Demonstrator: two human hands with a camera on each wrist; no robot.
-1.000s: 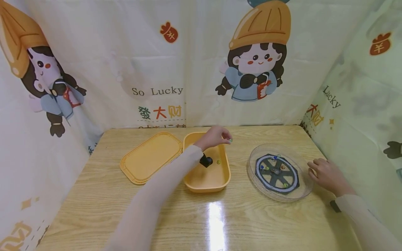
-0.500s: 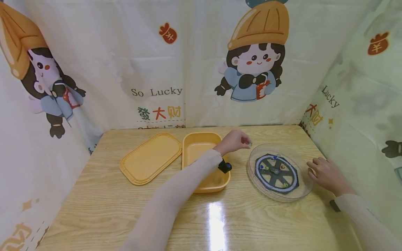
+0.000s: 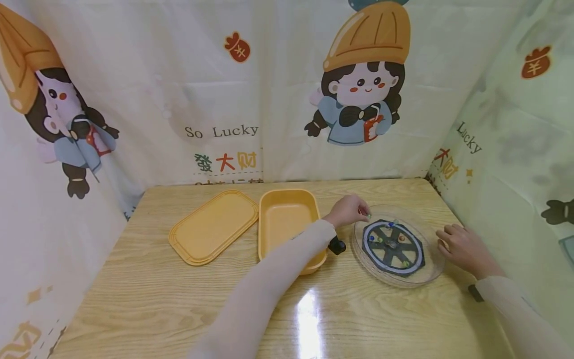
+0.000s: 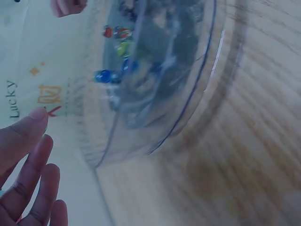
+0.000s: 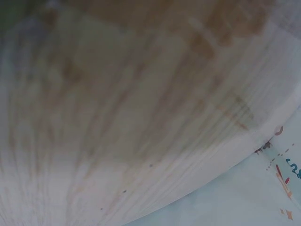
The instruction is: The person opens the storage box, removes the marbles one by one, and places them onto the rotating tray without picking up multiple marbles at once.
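Observation:
My left hand pinches a small greenish marble between thumb and fingertips, above the left far rim of a clear round dish. In the left wrist view, the fingers show to the left of the dish wall, and the marble is not clearly visible. Inside the dish lies a dark octagonal piece with a pale ring and spokes. Several blue, green and orange marbles rest on it. At the dish's right side, my right hand lies with loosely bent fingers close to the rim; contact is unclear.
An orange-yellow container stands left of the dish, partly covered by my left forearm. Its matching lid lies flat farther left. Printed curtains enclose the wooden table behind and at the sides.
My left hand has carried the marble rightward from above the container's far right corner to the dish's left rim. My right hand has stayed beside the dish.

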